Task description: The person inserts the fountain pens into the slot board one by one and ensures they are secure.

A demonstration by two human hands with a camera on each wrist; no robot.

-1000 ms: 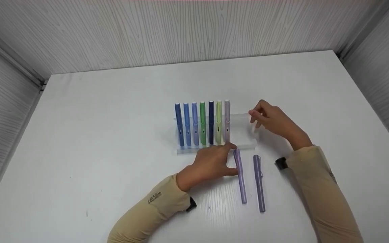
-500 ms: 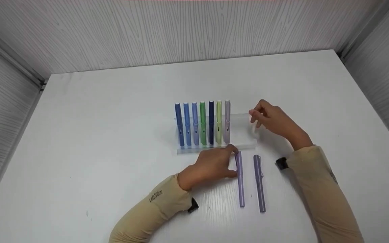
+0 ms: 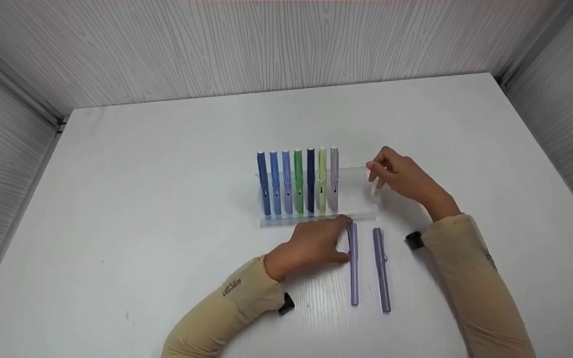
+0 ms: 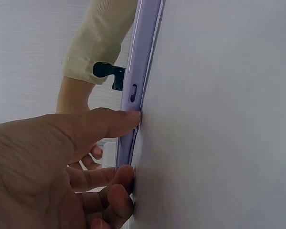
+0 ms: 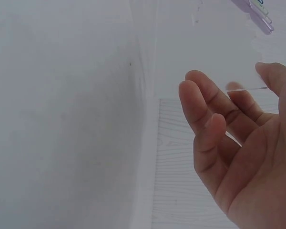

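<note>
A lilac pen [image 3: 354,278] lies on the white tabletop in front of a clear acrylic pen stand [image 3: 356,189]. My left hand [image 3: 311,243] holds it near the cap end, the thumb [image 4: 128,119] against its side and the forefinger at its tip. At the stand's upper right corner, my right hand [image 3: 401,176] pinches the clear edge between thumb and forefinger, its other fingers loosely bent. Several capped pens lean side by side in the stand, from a dark blue pen [image 3: 263,181] at the left to a pale lilac pen [image 3: 334,179].
A darker purple pen [image 3: 382,273] lies to the right of the lilac one, its clip facing right. The stand's right part shows bare clear plastic. Grey wood-grain panels [image 3: 286,44] border the table at the back and sides.
My left hand has shifted slightly right and toward me, and the lilac pen has slid a little nearer and turned straighter. My right hand stays at the stand's corner.
</note>
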